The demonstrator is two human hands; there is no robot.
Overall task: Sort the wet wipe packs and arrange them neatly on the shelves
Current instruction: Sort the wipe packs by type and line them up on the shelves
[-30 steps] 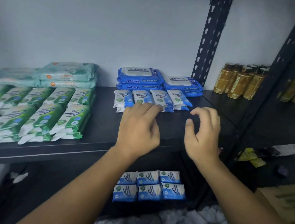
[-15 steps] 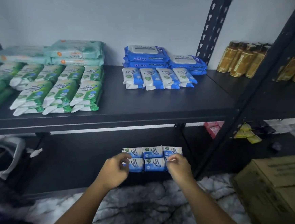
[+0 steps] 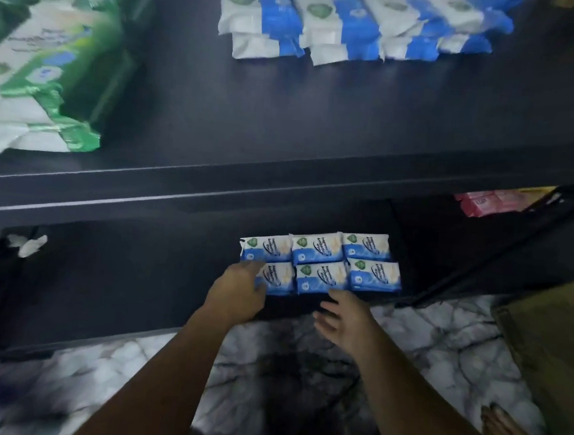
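Head: left hand (image 3: 238, 292) at blue packs' (image 3: 319, 264) edge.

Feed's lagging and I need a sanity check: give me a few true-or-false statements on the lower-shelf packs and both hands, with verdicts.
1. Six small blue packs lie in two rows of three on the lower shelf. True.
2. The right hand holds a pack. False: it is open, holding nothing, just in front of them.
3. The left hand touches the front-left pack. True.
4. The green packs share the lower shelf. False: they lie on the upper shelf, at the left.
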